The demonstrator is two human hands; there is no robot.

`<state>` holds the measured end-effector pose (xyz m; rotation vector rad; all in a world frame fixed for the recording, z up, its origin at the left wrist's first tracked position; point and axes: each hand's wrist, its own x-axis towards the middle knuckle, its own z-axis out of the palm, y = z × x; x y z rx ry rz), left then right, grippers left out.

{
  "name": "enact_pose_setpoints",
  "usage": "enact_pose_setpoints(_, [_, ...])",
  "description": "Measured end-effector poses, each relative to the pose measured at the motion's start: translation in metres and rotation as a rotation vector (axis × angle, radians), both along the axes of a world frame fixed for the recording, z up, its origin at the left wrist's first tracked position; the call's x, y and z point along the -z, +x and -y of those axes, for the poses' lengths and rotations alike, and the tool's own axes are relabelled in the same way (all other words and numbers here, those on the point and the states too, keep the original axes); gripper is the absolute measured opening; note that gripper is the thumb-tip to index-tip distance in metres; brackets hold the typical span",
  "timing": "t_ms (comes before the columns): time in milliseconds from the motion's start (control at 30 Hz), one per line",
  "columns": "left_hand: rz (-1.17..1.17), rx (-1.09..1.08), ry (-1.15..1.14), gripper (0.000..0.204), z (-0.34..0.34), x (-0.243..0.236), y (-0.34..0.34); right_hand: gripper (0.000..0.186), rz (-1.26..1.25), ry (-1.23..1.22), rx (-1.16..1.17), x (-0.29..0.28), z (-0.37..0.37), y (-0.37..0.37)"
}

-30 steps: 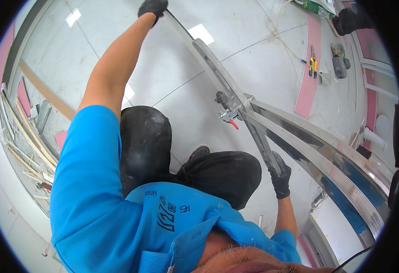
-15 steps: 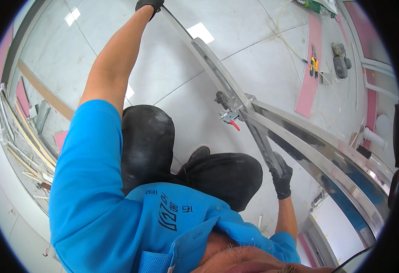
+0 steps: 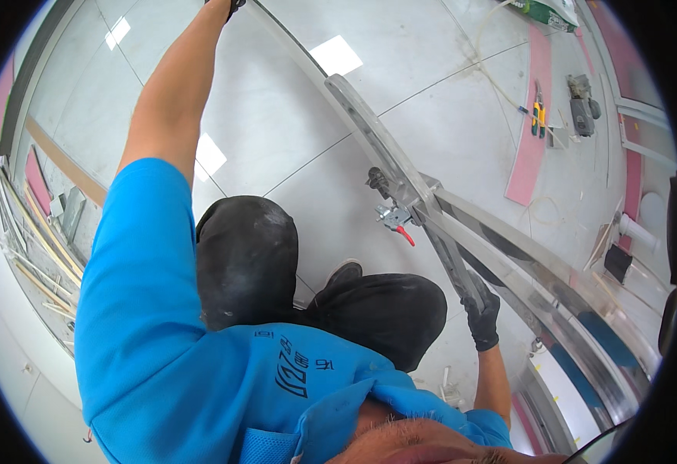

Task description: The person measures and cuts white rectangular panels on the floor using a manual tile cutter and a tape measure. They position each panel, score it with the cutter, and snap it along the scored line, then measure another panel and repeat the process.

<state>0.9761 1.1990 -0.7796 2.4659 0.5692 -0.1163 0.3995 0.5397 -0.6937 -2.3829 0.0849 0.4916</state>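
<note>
A long grey metal bar point(image 3: 352, 114) runs slantwise from the upper edge down to my right side. My left hand point(image 3: 236, 6), in a black glove, is closed around its far end; the upper edge cuts off most of this hand. At the near end my right hand point(image 3: 483, 321), also black-gloved, wraps around the bar. A small metal clamp with a red handle point(image 3: 405, 235) is attached near the bar's middle, beside a dark knob point(image 3: 377, 181). Wide metal rails point(image 3: 524, 290) branch off from there toward the lower right.
Yellow-handled pliers point(image 3: 538, 116) lie on a pink strip point(image 3: 525, 158) at the right, near a grey tool-like part point(image 3: 581, 108). A green-and-white bag point(image 3: 547, 11) is at the far right. Wood and metal offcuts point(image 3: 41, 232) lie along the left. My bent knees point(image 3: 250, 255) are close to the bar.
My left hand has moved farther up and left, partly out of view, still at the bar's end. The bar, clamp and right hand sit slightly lower and to the right in the picture.
</note>
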Motion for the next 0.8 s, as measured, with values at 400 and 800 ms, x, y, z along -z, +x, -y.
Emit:
enact_pose_setpoints(400, [0.259,0.542,0.772,0.021,-0.035,0.081,-0.011,0.053,0.008,0.086,-0.081,-0.018,-0.087,0.095])
enact_pose_setpoints(800, [0.115,0.559,0.661,0.017,-0.065,0.030,0.038,0.050,-0.028,0.153,0.041,-0.016,-0.117,0.111])
